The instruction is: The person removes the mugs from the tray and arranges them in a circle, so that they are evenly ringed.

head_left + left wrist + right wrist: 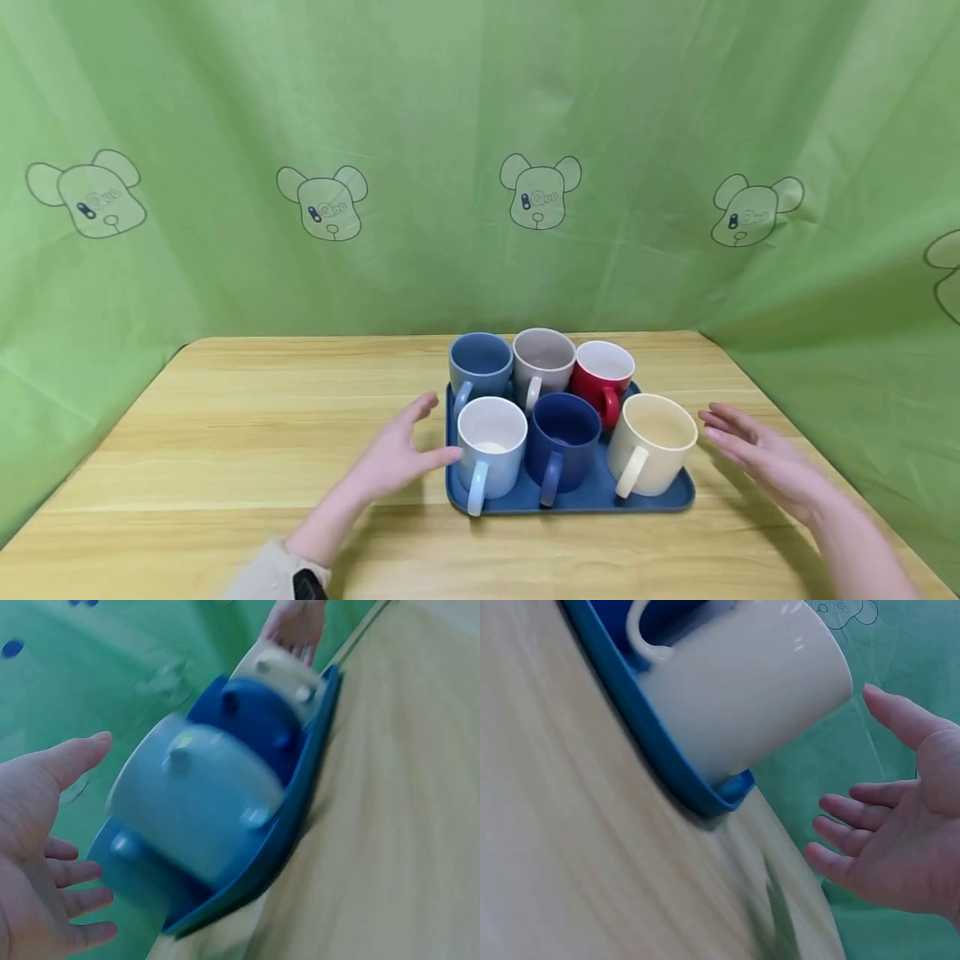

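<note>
A blue tray [517, 503] on the table carries several mugs in two rows. The front row has a light blue mug [491, 454], a dark blue mug [564, 446] and a cream mug [654, 450]; behind them stand a slate blue mug [480, 367], a grey mug [543, 358] and a red mug [600, 383] with a white inside. My left hand [397, 458] is spread at the tray's left, thumb close to the light blue mug. To the right of the cream mug, my right hand [772, 462] hovers with fingers extended, holding nothing; the right wrist view shows a gap between them.
The wooden table [262, 433] extends well to the left of the tray. A green curtain [420, 267] printed with bear heads hangs behind the table and along both sides. A dark band [307, 583] circles the left wrist below a pale sleeve [270, 575].
</note>
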`<state>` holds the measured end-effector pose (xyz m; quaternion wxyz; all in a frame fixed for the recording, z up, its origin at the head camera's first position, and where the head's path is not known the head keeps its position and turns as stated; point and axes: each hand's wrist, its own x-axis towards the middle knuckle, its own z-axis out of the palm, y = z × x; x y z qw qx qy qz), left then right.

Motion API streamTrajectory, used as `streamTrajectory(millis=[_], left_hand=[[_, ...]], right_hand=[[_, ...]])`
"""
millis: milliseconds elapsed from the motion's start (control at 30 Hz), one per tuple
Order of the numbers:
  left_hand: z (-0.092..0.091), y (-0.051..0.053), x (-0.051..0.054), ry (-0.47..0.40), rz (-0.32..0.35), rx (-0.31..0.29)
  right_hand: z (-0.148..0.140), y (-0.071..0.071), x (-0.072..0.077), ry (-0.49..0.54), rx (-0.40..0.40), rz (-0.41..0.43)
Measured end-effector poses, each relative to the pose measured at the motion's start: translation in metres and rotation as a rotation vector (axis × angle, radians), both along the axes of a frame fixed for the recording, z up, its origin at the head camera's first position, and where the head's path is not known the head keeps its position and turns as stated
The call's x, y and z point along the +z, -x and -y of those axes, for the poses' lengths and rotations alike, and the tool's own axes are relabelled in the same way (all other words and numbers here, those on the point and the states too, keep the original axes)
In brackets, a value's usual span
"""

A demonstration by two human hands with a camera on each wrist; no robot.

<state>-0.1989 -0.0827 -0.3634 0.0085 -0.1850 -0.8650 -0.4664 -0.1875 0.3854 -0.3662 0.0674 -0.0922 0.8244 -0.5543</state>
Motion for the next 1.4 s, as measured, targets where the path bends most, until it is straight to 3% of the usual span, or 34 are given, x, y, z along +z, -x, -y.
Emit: streamTrajectory(millis=[133,300,467,633,1133,1400], left_hand=[[-0.017,-0.003,-0.002,-0.022,0.009,-0.025],[-0.031,-0.003,-0.005,-0.036,-0.04,0.024],[-0.044,-0.006,-0.004,-0.037,-0.066,0.036],[-0.054,-0.007,-0.003,-0.031,-0.062,0.072],[-0.073,-0.005,-0.002,0.099,-0.108,0.231],[-0.075,-0.003,-0.001,0.089,-0.116,0.232]], right_hand=[[0.003,-0.003,-0.008,0.06,0.068,0.023],[0.006,-0.007,-0.017,0.03,0.14,0.022],[0.009,-0.009,-0.022,0.011,0.188,0.046],[0.01,-0.009,-0.023,0.005,0.191,0.077],[0.01,-0.01,-0.027,-0.002,0.194,0.079],[0.01,-0.009,-0.029,0.005,0.205,0.061]])
